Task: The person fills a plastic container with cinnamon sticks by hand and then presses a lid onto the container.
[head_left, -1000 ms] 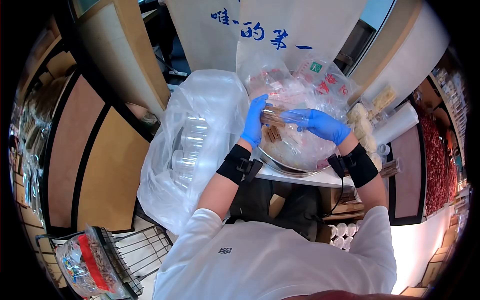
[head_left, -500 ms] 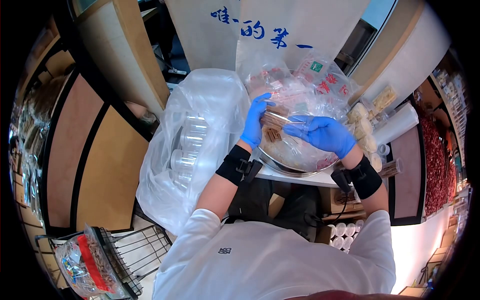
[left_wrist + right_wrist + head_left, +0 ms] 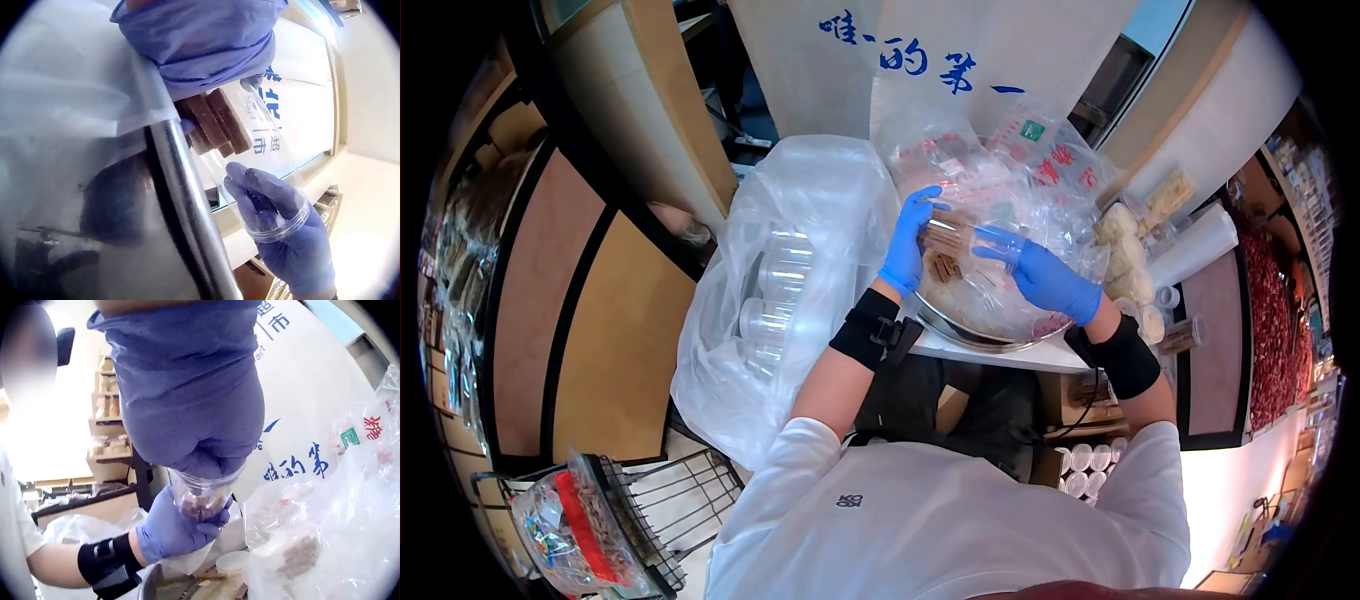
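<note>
Blue-gloved left hand (image 3: 907, 245): your fingers wrap round a clear cylindrical plastic jar (image 3: 960, 236), grasping it at the end away from its mouth.
Blue-gloved right hand (image 3: 1052, 278): you have these fingers loosely extended inside the jar's open mouth, unclenched, with the rim encircling them.
Jar: it lies on its side between your two hands, above the bowl.
Brown blocky sticks (image 3: 228, 125): bunched inside the jar, towards your left hand.
Loose brown bundle (image 3: 945, 268): below the jar, in the bowl.
Round shiny metal bowl (image 3: 985, 347): in front of you on a white tabletop (image 3: 1050, 358).
Clear plastic bag with red print (image 3: 1010, 165): crumpled over the bowl's far part.
Large translucent white bag (image 3: 830, 200): to your left, with clear jars (image 3: 785, 265) inside.
Pale-filled clear containers (image 3: 1128, 255): grouped beyond your right hand.
</note>
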The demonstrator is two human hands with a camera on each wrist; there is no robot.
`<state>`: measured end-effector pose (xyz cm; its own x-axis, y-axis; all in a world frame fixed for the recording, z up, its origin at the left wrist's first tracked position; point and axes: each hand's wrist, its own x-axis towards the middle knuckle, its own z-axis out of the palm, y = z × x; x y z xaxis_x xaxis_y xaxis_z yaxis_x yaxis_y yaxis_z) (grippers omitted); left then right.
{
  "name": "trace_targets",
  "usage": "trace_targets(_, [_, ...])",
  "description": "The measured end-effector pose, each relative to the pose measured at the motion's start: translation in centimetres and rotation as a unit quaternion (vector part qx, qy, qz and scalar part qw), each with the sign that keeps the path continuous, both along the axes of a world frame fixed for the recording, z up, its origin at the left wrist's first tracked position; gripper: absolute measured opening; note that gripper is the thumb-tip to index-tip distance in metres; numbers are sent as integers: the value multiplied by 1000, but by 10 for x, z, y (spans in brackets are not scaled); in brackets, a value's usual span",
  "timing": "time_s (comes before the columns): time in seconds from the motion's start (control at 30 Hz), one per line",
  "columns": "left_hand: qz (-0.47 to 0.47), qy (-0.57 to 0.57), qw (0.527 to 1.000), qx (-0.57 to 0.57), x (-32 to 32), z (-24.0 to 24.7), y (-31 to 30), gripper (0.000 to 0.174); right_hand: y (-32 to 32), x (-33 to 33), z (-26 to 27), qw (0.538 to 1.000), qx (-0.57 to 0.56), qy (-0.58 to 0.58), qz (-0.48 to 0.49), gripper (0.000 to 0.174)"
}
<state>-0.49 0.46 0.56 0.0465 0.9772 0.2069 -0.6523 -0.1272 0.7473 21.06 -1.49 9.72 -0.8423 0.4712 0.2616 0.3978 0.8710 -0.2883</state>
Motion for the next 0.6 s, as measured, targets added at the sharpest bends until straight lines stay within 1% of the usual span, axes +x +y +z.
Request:
trace_targets(0.03, [-3,-4,1000,5,0,-2,2,42,1,1,-4,1000,-1,1,-2,45])
trace_targets(0.1, [-4,-8,1000,9,0,-4,4,42,4,2,-8,998,-56,8,-11,49])
trace_targets(0.13, [-7,-10,1000,8,-1,-4,4,42,5,1,-7,998,-57,8,-9,49])
trace_targets(0.2, [-7,-11,1000,8,0,-2,2,42,7,-1,-6,999,-36,-6,21,63])
trace_targets(0.23, [-14,-11,1000,2,1,0,0,42,8,-1,-7,999,-35,-5,22,63])
trace_targets(0.3, [-19,-9,1000,-5,2,1,1,41,9,-2,-11,992,-97,-71,27,70])
trace_targets(0.33, [-14,26,999,11,2,-1,1,41,3,-6,-2,992,-97,-69,28,70])
trace_targets(0.37, [-9,61,998,27,2,-3,2,41,-6,-9,14,977,-183,-105,22,64])
trace_targets(0.4, [-9,60,998,28,2,-1,1,41,-12,-13,22,953,-268,-141,13,59])
trace_targets(0.5, [-17,89,995,49,-1,5,-1,41,-21,-22,20,965,-238,-113,9,56])
trace_targets(0.53, [-11,92,994,57,-3,4,1,42,-19,-24,11,965,-238,-113,9,56])
trace_targets(0.57, [-7,96,993,65,-3,4,1,43,-15,-24,-6,985,-156,-48,49,53])
trace_targets(0.6, [-10,97,993,66,-2,3,2,43,-16,-26,-11,993,-72,20,87,51])
